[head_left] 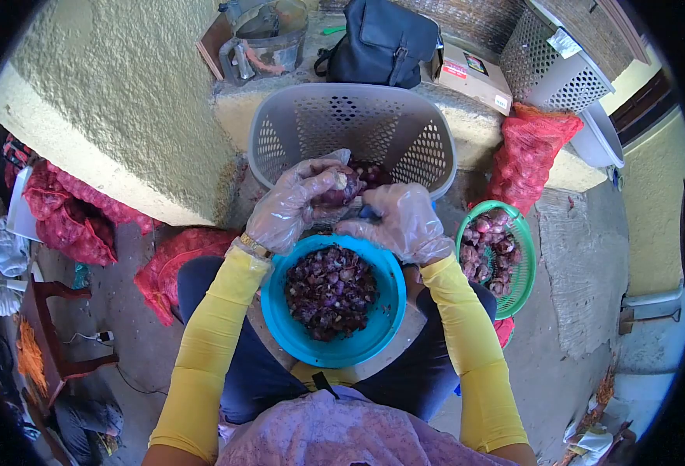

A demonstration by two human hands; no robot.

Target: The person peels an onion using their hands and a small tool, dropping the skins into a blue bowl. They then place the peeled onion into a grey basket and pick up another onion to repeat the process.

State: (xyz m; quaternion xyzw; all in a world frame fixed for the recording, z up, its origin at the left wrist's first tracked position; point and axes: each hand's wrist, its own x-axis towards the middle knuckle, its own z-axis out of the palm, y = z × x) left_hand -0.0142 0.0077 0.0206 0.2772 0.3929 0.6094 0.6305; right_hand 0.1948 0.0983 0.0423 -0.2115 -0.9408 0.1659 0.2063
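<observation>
My left hand (292,203), in a clear plastic glove, is closed around a purple-red onion (344,186) above the near rim of the grey basket. Beside it, my right hand (404,221), also gloved, grips what looks like a small knife (369,211) with a blue handle; its blade is mostly hidden by the fingers and glare. Below both hands, a turquoise basin (334,359) between my legs holds a heap of dark purple onion skins and pieces (331,291). More onions (372,174) lie inside the tall grey perforated basket (350,97).
A green basket (527,272) of onions stands to the right, near a full red mesh sack (530,159). More red sacks (66,210) lie left. On the ledge behind are a black bag (385,43), a box (473,74) and a grimy bucket (272,39). A wooden stool (55,334) lies left.
</observation>
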